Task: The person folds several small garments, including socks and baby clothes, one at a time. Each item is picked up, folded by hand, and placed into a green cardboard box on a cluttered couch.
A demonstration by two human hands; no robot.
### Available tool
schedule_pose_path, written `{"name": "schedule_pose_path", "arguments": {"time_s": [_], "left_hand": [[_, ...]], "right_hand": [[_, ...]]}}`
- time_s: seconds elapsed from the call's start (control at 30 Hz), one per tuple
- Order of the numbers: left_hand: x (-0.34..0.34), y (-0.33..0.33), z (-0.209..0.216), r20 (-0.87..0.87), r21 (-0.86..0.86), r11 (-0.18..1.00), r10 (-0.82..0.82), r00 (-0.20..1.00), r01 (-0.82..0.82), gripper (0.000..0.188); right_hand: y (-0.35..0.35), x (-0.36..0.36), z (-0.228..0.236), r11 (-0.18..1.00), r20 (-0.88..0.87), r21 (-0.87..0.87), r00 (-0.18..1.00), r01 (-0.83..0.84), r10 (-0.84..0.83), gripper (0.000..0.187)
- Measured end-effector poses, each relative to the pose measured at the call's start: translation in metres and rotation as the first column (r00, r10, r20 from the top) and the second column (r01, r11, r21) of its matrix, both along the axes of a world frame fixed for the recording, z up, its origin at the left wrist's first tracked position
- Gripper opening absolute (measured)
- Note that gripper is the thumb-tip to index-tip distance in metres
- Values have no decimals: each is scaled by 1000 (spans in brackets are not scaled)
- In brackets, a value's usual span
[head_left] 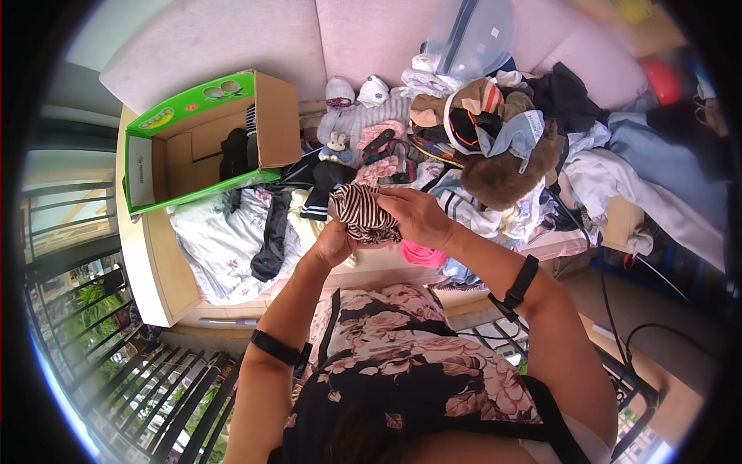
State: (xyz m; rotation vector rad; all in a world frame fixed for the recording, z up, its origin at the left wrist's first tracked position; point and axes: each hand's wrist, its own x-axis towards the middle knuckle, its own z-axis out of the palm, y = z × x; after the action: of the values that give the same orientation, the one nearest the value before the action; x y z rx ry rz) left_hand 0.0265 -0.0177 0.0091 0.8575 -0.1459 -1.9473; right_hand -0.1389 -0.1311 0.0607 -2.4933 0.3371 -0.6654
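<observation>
A small striped garment [363,214], dark brown and white, is bunched between both hands in front of my chest. My left hand [334,242] grips it from below. My right hand [415,216] closes over its right side from above. Just beyond the hands a pile of clothes [471,139] covers a pale sofa seat. A pink piece [423,254] lies under my right wrist. Both forearms wear black bands.
An open cardboard box [197,143] with green flaps lies on its side at the left, dark clothes inside. A white printed sheet [220,243] spreads below it. A clear plastic bag [471,35] leans on the sofa back. A metal railing [116,363] runs lower left.
</observation>
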Motion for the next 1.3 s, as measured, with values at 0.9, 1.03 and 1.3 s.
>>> {"name": "schedule_pose_path", "arguments": {"time_s": [0.9, 1.03, 1.3], "left_hand": [[0, -12, 24, 365, 15, 998, -68, 928, 67, 32], [-5, -10, 16, 462, -15, 1000, 5, 887, 2, 28], [-10, -8, 2, 526, -38, 987, 153, 837, -157, 13]], "right_hand": [[8, 8, -56, 525, -255, 710, 866, 469, -429, 31], [8, 8, -68, 404, -248, 810, 873, 425, -420, 28], [15, 16, -52, 322, -145, 911, 932, 256, -331, 37]]}}
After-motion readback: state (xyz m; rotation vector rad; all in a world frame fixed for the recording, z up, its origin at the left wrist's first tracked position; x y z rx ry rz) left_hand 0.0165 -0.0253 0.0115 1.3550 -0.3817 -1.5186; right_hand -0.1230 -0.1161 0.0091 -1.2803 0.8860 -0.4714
